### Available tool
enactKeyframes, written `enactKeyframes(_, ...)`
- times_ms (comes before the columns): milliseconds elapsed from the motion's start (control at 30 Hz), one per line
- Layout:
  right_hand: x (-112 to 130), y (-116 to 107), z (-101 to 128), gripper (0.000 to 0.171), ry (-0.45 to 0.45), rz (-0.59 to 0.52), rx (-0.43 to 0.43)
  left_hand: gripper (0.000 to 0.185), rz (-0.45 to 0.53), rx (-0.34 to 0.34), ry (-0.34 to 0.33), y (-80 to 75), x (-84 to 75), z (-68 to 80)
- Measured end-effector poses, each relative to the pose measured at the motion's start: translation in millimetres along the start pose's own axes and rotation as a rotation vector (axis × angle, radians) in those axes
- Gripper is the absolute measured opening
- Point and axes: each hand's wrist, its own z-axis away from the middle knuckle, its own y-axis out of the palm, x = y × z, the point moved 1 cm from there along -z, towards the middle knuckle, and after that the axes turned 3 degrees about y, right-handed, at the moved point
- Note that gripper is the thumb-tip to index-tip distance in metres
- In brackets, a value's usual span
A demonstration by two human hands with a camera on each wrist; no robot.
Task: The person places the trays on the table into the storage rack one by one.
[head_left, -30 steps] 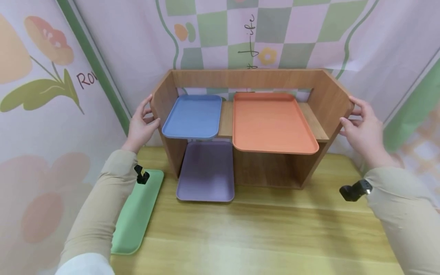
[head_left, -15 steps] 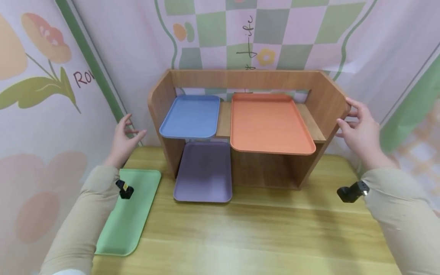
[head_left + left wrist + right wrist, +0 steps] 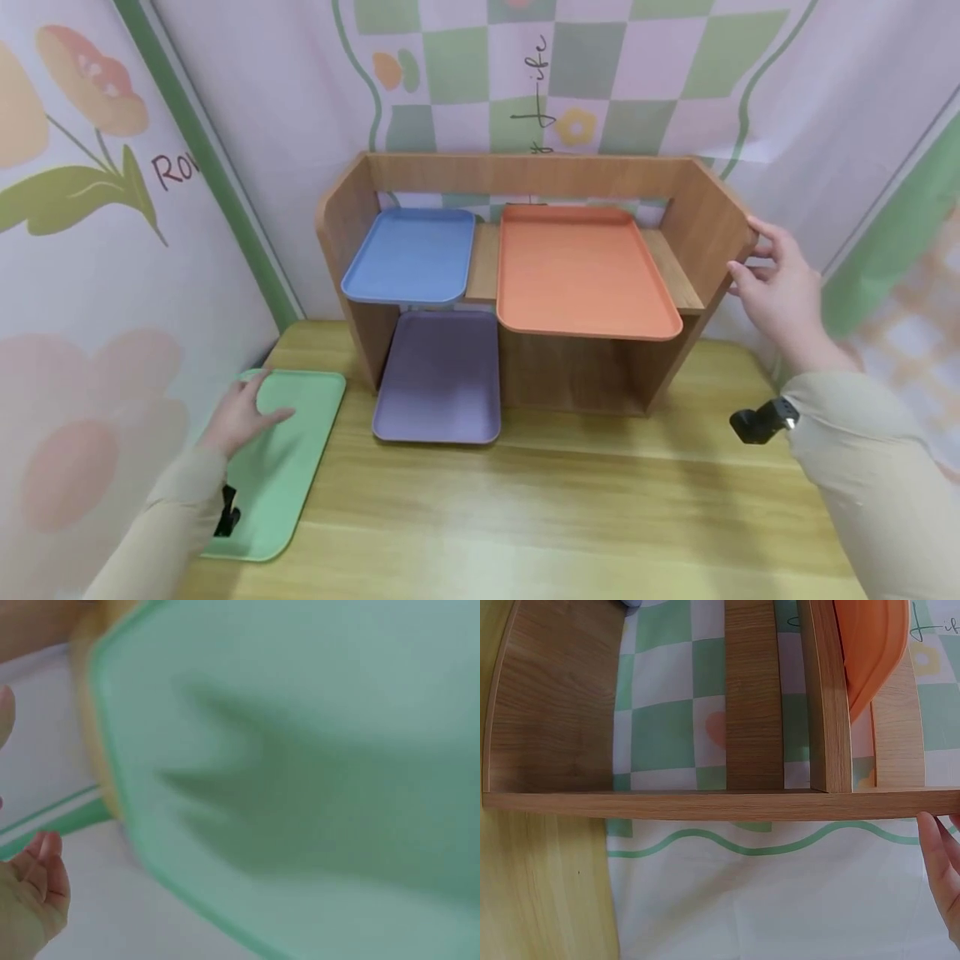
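A wooden shelf (image 3: 708, 221) stands at the back of the table. On its upper level lie a blue tray (image 3: 408, 254) and a larger orange tray (image 3: 581, 271). A purple tray (image 3: 438, 375) sticks out from under it. My right hand (image 3: 744, 248) touches the shelf's right side panel (image 3: 705, 804) with nearly straight fingers (image 3: 939, 855). My left hand (image 3: 258, 402) is spread over the far end of a green tray (image 3: 288, 467) at the table's left; that tray (image 3: 300, 750) is blurred in the left wrist view, and contact cannot be told.
The wooden table (image 3: 570, 517) runs forward from the shelf to the near edge. Patterned fabric walls (image 3: 97, 275) close in on the left, back and right. The green tray lies close to the table's left edge.
My left hand has let go of the shelf's left side and dropped down and back to the green tray. My right hand has stayed on the right side panel.
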Motion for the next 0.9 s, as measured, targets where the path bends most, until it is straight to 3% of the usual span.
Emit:
enactKeyframes(233,0,1,-4,0.063,0.007,0.027,-0.003,0.092,-0.164,-0.022,0.054,21.0,28.1,22.1)
enactKeyframes(400,0,2,-4,0.064,0.019,0.031,-0.005,0.103,-0.264,0.006,0.017,36.3,49.7,36.2)
enactKeyframes(567,1,3,-4,0.063,0.019,0.021,-0.009,0.108,-0.275,0.130,-0.100,39.3,60.9,46.5)
enactKeyframes(900,1,1,-1,0.062,0.010,0.028,-0.015,0.128,-0.236,0.322,-0.352,36.9,61.0,49.6)
